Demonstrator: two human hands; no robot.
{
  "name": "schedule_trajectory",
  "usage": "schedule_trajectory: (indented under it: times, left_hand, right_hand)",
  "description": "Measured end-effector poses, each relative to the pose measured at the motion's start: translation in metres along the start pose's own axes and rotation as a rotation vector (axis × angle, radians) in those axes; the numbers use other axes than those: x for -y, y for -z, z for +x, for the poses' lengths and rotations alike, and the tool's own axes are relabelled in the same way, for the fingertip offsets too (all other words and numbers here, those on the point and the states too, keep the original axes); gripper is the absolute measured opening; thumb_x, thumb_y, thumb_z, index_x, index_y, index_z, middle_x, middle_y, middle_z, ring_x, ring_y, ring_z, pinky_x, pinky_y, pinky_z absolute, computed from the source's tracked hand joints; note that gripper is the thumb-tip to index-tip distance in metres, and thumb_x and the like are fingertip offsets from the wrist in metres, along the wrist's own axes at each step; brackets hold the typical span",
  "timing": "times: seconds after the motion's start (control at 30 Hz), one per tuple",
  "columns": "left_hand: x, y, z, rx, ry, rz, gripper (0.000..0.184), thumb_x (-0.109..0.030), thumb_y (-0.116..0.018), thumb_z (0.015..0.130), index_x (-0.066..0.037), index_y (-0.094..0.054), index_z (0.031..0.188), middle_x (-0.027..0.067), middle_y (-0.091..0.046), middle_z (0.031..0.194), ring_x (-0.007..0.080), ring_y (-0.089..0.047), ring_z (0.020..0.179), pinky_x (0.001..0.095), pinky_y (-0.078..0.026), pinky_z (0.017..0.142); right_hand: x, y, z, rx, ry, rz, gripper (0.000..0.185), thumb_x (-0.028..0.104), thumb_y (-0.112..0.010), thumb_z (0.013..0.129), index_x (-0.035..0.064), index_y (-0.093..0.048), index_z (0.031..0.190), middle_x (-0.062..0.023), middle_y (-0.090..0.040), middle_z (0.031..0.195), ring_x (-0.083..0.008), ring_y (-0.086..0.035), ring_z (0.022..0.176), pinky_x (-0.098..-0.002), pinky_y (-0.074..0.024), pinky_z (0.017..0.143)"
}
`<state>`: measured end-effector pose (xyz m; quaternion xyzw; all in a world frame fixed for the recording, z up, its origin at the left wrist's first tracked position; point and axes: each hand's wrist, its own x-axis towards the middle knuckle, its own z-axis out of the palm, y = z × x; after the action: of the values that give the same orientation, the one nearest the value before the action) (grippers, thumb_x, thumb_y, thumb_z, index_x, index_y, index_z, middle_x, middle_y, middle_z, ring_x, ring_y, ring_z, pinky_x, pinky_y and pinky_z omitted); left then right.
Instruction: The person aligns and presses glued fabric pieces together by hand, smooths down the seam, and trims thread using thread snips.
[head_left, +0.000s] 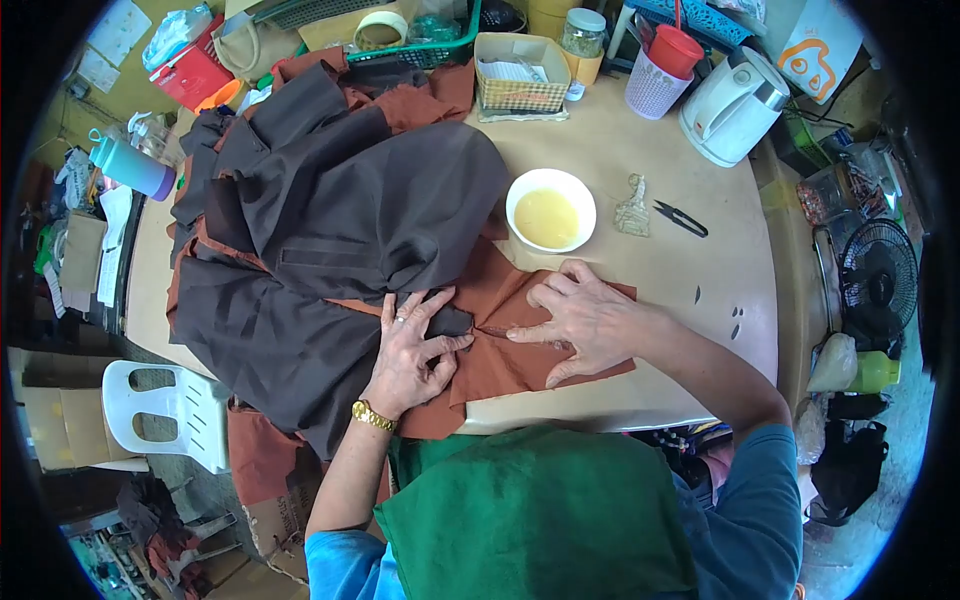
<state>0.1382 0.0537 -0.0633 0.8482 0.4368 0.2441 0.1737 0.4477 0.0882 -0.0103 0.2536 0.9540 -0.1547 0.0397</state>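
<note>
A dark grey garment [340, 215] with rust-brown lining [500, 375] lies in folds over the left and middle of the table. My left hand [410, 350], with a ring and a gold watch, rests spread on the garment where dark cloth meets lining. My right hand [575, 325] presses on the rust-brown cloth with its fingers apart, beside a seam or slit between the two hands. Both hands touch the cloth, and neither visibly grips it. Just beyond my right hand stands a white bowl [550, 210] of pale yellow contents.
Black thread snips [680, 218] and a small patterned object [632, 208] lie right of the bowl. A woven basket [522, 75], a glass jar [583, 35], a perforated cup [657, 92] and a white kettle [733, 105] line the back. A white chair [185, 415] stands at left.
</note>
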Motion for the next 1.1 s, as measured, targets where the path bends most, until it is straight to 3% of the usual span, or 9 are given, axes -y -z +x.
schedule_trajectory:
  times: [0.2, 0.3, 0.9, 1.0, 1.07, 1.1]
  left_hand:
    - [0.000, -0.001, 0.000, 0.001, -0.004, 0.011, 0.030, -0.013, -0.070, 0.073, -0.024, -0.085, 0.097, 0.0122, -0.057, 0.149, 0.0407, -0.044, 0.144, 0.0647, -0.017, 0.123]
    - [-0.001, -0.001, 0.001, -0.032, -0.025, 0.027, 0.029, -0.012, -0.070, 0.072, -0.022, -0.084, 0.095, 0.0119, -0.059, 0.147, 0.0396, -0.049, 0.139, 0.0671, -0.022, 0.119]
    - [0.000, -0.005, 0.001, -0.015, -0.030, 0.053, 0.022, -0.011, -0.069, 0.074, -0.020, -0.083, 0.088, 0.0118, -0.059, 0.147, 0.0402, -0.044, 0.144, 0.0653, -0.017, 0.122]
    - [-0.002, -0.002, 0.002, -0.011, -0.039, 0.056, 0.022, -0.012, -0.069, 0.074, -0.019, -0.083, 0.090, 0.0121, -0.059, 0.147, 0.0395, -0.045, 0.143, 0.0645, -0.017, 0.122]
    - [-0.010, 0.001, 0.004, -0.012, -0.043, 0.051, 0.023, -0.012, -0.069, 0.074, -0.019, -0.082, 0.091, 0.0122, -0.059, 0.146, 0.0388, -0.046, 0.142, 0.0639, -0.018, 0.123]
    - [-0.020, 0.003, 0.005, -0.087, -0.047, 0.132, 0.024, -0.013, -0.070, 0.074, -0.019, -0.082, 0.094, 0.0121, -0.061, 0.142, 0.0372, -0.050, 0.137, 0.0630, -0.020, 0.121]
  right_hand:
    - [0.003, 0.001, -0.020, -0.043, -0.020, 0.002, 0.067, 0.064, -0.074, 0.081, 0.0222, -0.072, 0.133, -0.0136, -0.056, 0.119, -0.0298, -0.048, 0.119, -0.0499, -0.0314, 0.106]
    - [0.004, 0.000, -0.037, -0.083, -0.047, 0.022, 0.064, 0.063, -0.076, 0.080, 0.0208, -0.074, 0.129, -0.0133, -0.056, 0.119, -0.0297, -0.049, 0.118, -0.0503, -0.0314, 0.107]
    - [0.011, -0.002, -0.129, -0.124, -0.236, -0.018, 0.058, 0.060, -0.078, 0.078, 0.0197, -0.077, 0.119, -0.0099, -0.056, 0.114, -0.0267, -0.051, 0.113, -0.0488, -0.0339, 0.103]
    - [0.010, 0.009, -0.149, -0.223, -0.282, -0.046, 0.050, 0.053, -0.081, 0.078, 0.0143, -0.077, 0.109, -0.0104, -0.058, 0.113, -0.0270, -0.054, 0.111, -0.0459, -0.0370, 0.100]
    - [0.012, 0.008, -0.156, -0.453, -0.497, 0.213, 0.046, 0.041, -0.085, 0.079, 0.0106, -0.071, 0.111, -0.0120, -0.060, 0.116, -0.0303, -0.057, 0.112, -0.0458, -0.0403, 0.101]
    - [0.015, 0.002, -0.152, -0.455, -0.497, 0.211, 0.046, 0.041, -0.085, 0.079, 0.0106, -0.071, 0.111, -0.0120, -0.060, 0.116, -0.0303, -0.057, 0.112, -0.0458, -0.0403, 0.101]
